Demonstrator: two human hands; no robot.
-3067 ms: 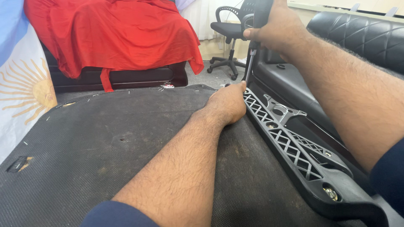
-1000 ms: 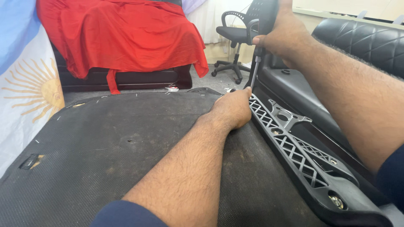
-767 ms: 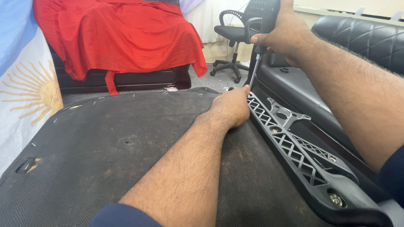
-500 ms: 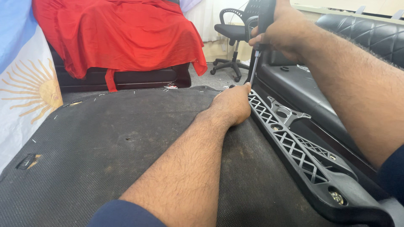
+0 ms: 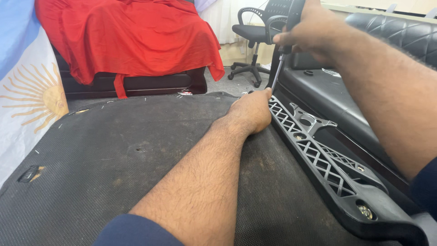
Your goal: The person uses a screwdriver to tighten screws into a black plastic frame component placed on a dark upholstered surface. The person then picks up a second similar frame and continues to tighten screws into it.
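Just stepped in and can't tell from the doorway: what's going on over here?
A person is working on the underside of an overturned piece of furniture covered in dark mesh fabric. The right hand grips a screwdriver upright, tip down at the far end of a black plastic lattice bracket. The left hand rests on the fabric beside that end, by the tip. A red cloth covers a seat behind, near an office chair.

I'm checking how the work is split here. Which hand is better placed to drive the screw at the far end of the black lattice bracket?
The right hand: it already grips the screwdriver, tip down at the far end of the bracket. The left hand lies on the dark fabric panel against the bracket's edge, seemingly steadying it.
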